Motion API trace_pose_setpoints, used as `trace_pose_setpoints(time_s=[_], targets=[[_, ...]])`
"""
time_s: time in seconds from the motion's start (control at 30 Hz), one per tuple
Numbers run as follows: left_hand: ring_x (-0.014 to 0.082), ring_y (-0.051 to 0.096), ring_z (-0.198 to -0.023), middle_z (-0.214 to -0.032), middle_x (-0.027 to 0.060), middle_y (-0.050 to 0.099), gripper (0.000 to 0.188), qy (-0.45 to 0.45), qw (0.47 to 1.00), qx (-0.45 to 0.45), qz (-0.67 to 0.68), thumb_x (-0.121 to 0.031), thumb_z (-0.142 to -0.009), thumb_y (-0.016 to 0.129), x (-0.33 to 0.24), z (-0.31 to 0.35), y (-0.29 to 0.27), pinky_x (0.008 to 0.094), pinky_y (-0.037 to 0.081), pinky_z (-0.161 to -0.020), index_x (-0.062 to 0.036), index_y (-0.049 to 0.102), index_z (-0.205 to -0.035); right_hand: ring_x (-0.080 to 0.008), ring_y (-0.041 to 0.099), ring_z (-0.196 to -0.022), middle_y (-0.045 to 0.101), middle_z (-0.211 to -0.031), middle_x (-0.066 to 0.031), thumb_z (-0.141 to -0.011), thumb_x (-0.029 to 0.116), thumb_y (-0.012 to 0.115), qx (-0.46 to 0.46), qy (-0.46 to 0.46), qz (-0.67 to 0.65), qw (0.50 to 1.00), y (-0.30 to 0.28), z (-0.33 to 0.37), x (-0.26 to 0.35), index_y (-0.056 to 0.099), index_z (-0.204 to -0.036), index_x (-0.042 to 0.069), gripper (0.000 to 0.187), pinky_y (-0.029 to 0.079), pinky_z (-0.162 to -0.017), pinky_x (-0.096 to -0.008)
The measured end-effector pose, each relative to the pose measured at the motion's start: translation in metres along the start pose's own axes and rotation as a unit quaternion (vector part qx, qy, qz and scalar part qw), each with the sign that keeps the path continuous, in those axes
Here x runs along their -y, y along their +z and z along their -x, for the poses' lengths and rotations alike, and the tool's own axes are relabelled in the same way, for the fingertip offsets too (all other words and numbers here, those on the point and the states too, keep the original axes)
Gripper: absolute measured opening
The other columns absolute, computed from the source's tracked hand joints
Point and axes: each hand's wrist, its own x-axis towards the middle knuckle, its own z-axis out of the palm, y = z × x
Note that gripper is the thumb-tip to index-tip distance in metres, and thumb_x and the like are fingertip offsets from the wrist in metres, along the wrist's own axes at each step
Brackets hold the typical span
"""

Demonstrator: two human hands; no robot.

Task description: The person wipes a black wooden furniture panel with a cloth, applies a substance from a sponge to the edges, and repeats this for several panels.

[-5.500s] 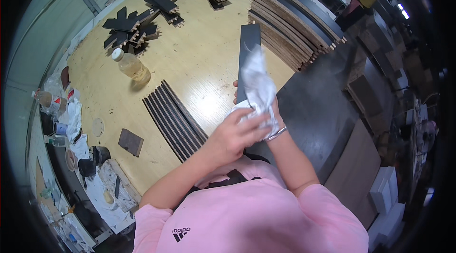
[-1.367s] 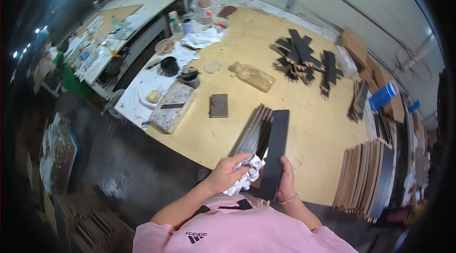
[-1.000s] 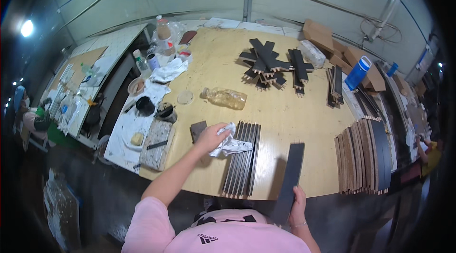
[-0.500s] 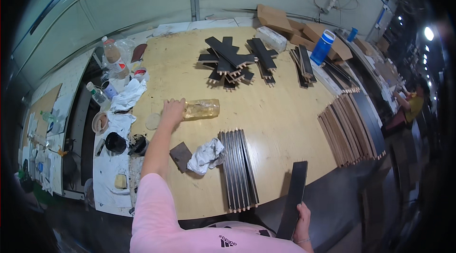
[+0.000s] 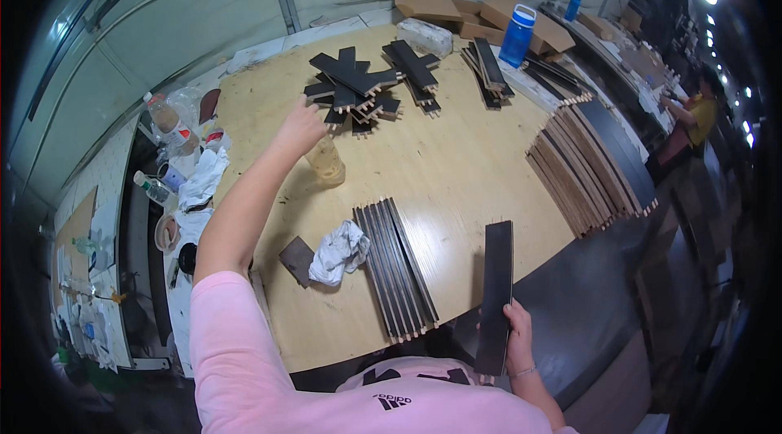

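One pale, smooth table [image 5: 464,161] spreads beneath my left fingers [image 5: 312,122] and right fingers [image 5: 513,316]. One row of dark straight strips [image 5: 397,275] lies left of the right ones, which clamp one flat black dowelled board [image 5: 497,275]. The left ones clamp one clear plastic bottle [image 5: 328,167], neck hidden; nearer me lies one crumpled white cloth [image 5: 339,253].

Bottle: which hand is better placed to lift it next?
Likely the left hand: it grips the top of the bottle, while the right hand is farther off, holding a dark board.
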Motion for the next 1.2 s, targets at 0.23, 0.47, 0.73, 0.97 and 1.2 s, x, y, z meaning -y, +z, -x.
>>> trace_pose_setpoints(time_s=[0.23, 0.47, 0.73, 0.97, 1.2], targets=[[0.0259, 0.059, -0.105, -0.099, 0.0064, 0.067, 0.032, -0.008, 0.988, -0.150, 0.044, -0.014, -0.075, 0.069, -0.032, 0.021, -0.039, 0.0459, 0.039, -0.102, -0.0136, 0.069, -0.107, -0.0197, 0.067, -0.067, 0.066, -0.086, -0.0129, -0.095, 0.026, 0.047, 0.010, 0.019, -0.024, 0.999, -0.005, -0.003, -0.003, 0.057, -0.107, -0.002, 0.032, 0.056, -0.060, -0.0288], [0.0354, 0.058, -0.112, -0.128, 0.0156, 0.056, 0.063, -0.124, 0.887, 0.082, 0.437, -0.032, -0.080, 0.072, -0.158, 0.122, -0.048, 0.0445, 0.047, -0.093, -0.0091, 0.050, -0.135, -0.0195, 0.068, -0.071, 0.067, -0.091, -0.0127, -0.097, 0.024, 0.046, 0.004, 0.030, -0.103, 0.994, -0.010, -0.019, 0.002, 0.058, -0.108, -0.002, 0.030, 0.057, -0.064, -0.0301], [0.0286, 0.063, -0.099, -0.113, 0.0148, 0.063, 0.035, -0.206, 0.737, -0.103, 0.636, -0.006, -0.083, 0.065, -0.206, 0.160, 0.020, 0.0356, 0.050, -0.086, -0.0032, 0.063, -0.118, -0.0165, 0.067, -0.070, 0.066, -0.089, -0.0091, -0.100, 0.023, 0.047, 0.086, 0.022, -0.078, 0.993, 0.028, -0.027, -0.001, 0.058, -0.109, -0.001, 0.028, 0.055, -0.062, -0.0265], [0.0186, 0.061, -0.102, -0.109, 0.0091, 0.063, 0.029, -0.112, 0.508, -0.242, 0.819, 0.011, -0.081, 0.056, -0.202, 0.148, -0.118, 0.0290, 0.048, -0.087, -0.0017, 0.069, -0.103, -0.0123, 0.062, -0.064, 0.064, -0.081, -0.0067, -0.103, 0.037, 0.043, 0.055, 0.038, -0.096, 0.993, 0.068, -0.038, -0.026, 0.061, -0.102, 0.003, 0.038, 0.052, -0.058, -0.0256], [0.0287, 0.056, -0.092, -0.111, 0.0094, 0.063, 0.033, 0.153, 0.656, -0.268, 0.689, 0.006, -0.064, 0.064, -0.292, 0.194, -0.152, 0.0375, 0.042, -0.081, -0.0078, 0.069, -0.094, -0.0097, 0.061, -0.061, 0.065, -0.076, -0.0057, -0.105, 0.045, 0.034, 0.054, -0.067, -0.053, 0.995, 0.083, -0.037, 0.008, 0.063, -0.095, 0.004, 0.051, 0.050, -0.054, -0.0243]])
